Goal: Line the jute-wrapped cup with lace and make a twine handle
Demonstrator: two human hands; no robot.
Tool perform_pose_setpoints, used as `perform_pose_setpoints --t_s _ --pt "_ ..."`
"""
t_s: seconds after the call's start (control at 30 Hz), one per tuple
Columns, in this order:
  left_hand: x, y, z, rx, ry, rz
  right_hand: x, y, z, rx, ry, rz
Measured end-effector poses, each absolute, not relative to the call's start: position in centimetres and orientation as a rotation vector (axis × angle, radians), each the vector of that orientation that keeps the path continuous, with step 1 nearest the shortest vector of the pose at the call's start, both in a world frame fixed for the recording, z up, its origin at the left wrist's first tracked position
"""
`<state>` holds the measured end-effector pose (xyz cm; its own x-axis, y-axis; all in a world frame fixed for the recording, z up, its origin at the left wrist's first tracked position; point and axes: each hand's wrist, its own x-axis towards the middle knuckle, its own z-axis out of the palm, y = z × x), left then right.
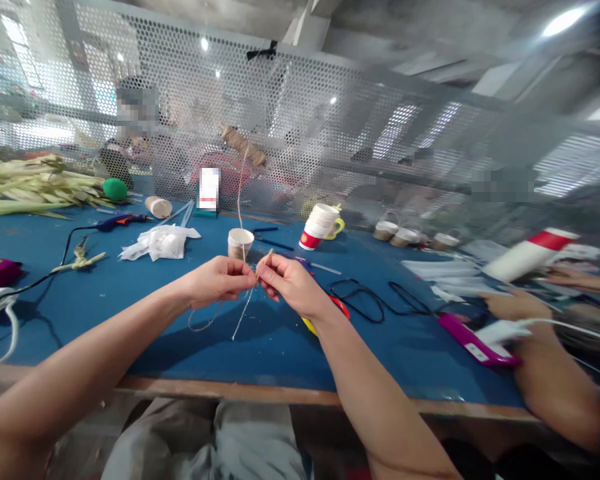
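Note:
My left hand (224,279) and my right hand (289,283) meet over the table, fingertips nearly touching. Both are closed in a pinch on thin twine (239,200), which runs down from a brown spool (243,145) on the mesh screen. Loose twine ends and a loop hang below my fingers. Just behind my left hand stands a small cup (241,243), white at the rim and brownish on its side. Scissors with red and yellow handles (340,307) lie partly hidden beneath my right forearm. The exact crossing of the strands between my fingertips is too small to make out.
Stacked paper cups (320,227), a glue gun (123,221), crumpled white tissue (163,242), a phone (209,189) and pale husks (35,183) are on the blue table (200,360). Black cable (365,300) and a purple power strip (475,340) lie right, near another person's arm (550,360).

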<state>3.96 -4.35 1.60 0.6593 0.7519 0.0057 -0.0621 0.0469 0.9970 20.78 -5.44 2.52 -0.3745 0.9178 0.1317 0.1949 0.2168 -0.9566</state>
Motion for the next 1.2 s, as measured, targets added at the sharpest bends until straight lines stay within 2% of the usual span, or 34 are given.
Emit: perform_pose_setpoints --t_s 0.17,0.73,1.2 --pt "4.21 -4.26 1.28 1.505 0.763 0.747 20.52 -5.29 2.14 -1.163 -1.767 1.043" --pt "3.54 -4.09 1.43 1.439 0.575 0.611 21.02 -5.67 2.74 -0.983 -1.723 1.359" --pt "3.53 -4.06 1.34 1.358 0.553 0.579 21.27 -5.57 2.97 -0.972 -1.808 1.331"
